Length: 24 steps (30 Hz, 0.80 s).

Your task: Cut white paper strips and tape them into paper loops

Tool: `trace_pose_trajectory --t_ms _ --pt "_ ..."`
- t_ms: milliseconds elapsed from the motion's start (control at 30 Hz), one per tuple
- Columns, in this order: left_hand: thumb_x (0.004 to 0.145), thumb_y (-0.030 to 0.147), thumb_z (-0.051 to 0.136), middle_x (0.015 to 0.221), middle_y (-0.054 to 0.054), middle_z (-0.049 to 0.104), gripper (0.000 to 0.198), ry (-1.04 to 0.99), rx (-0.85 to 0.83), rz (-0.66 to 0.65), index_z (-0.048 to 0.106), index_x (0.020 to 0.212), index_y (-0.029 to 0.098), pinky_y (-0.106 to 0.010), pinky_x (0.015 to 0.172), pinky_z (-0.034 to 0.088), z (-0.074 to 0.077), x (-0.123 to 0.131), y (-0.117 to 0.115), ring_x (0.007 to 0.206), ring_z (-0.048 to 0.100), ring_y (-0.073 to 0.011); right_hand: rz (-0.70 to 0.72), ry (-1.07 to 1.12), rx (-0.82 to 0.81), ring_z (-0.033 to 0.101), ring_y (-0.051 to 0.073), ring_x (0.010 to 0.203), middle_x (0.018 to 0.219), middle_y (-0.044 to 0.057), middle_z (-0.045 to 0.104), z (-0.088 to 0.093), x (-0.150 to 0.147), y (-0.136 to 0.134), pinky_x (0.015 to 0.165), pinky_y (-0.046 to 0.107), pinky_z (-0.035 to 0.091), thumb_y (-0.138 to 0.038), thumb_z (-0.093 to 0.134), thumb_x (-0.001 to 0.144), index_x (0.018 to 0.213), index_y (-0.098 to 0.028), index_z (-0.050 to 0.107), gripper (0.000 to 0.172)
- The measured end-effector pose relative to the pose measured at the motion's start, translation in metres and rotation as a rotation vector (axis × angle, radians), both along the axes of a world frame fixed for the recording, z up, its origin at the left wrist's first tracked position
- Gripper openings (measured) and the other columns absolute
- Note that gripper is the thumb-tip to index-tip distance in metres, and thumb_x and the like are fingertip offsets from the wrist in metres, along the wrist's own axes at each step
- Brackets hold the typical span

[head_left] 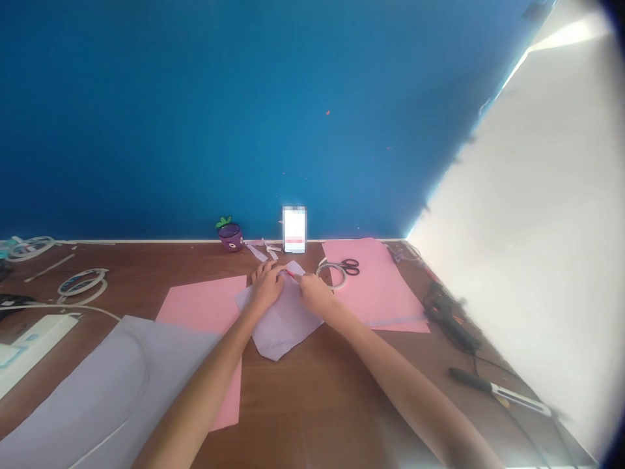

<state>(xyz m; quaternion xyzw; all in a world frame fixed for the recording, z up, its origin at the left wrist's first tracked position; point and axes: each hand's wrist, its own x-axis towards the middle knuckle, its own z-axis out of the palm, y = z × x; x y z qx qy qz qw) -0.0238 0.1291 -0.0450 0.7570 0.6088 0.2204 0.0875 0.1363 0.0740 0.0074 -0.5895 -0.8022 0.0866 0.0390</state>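
Note:
A lilac paper sheet with creases and cut edges lies at the middle of the brown table. On its upper left part rests my left hand, fingers spread and pressing the paper flat. My right hand is closed around a thin red tool, whose tip points left toward the fingers of my left hand, over the top of the sheet. Whether the tool is a pen or a blade is too small to tell. Black-handled scissors and a white tape roll lie just right of my right hand.
Pink sheets lie at the right, another pink sheet and a large lilac sheet at the left. A purple pot, paper scraps and a phone stand behind. A power strip and cutter flank the sides.

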Motion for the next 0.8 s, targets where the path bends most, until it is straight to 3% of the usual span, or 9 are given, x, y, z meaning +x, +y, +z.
trace_pose_trajectory --t_ms 400,600,800 --pt "0.089 0.025 0.041 0.142 -0.002 0.048 0.039 0.002 0.023 0.009 0.063 0.121 0.032 -0.049 0.110 0.028 -0.004 0.000 0.000 0.134 0.034 -0.0279 -0.010 -0.041 -0.008 0.064 0.022 0.081 0.101 0.013 0.062 -0.004 0.016 -0.037 0.064 0.028 0.044 -0.001 0.037 0.082 0.143 -0.020 0.038 0.065" --pt "0.089 0.026 0.041 0.142 -0.002 0.048 0.039 0.004 0.020 0.018 0.063 0.121 0.033 -0.049 0.110 0.029 -0.005 0.000 0.001 0.135 0.034 -0.0275 -0.008 -0.055 0.009 0.063 0.022 0.077 0.100 0.012 0.061 -0.005 0.035 -0.080 0.060 0.028 0.041 0.001 0.039 0.073 0.148 -0.021 0.031 0.079" --pt "0.090 0.026 0.040 0.141 -0.003 0.048 0.040 0.010 0.027 0.013 0.063 0.121 0.033 -0.050 0.109 0.029 -0.004 0.000 0.001 0.134 0.035 -0.0280 -0.074 -0.030 -0.089 0.064 0.019 0.076 0.111 0.011 0.061 0.000 0.063 -0.142 0.058 0.026 0.042 0.006 0.036 0.067 0.150 -0.029 0.025 0.091"
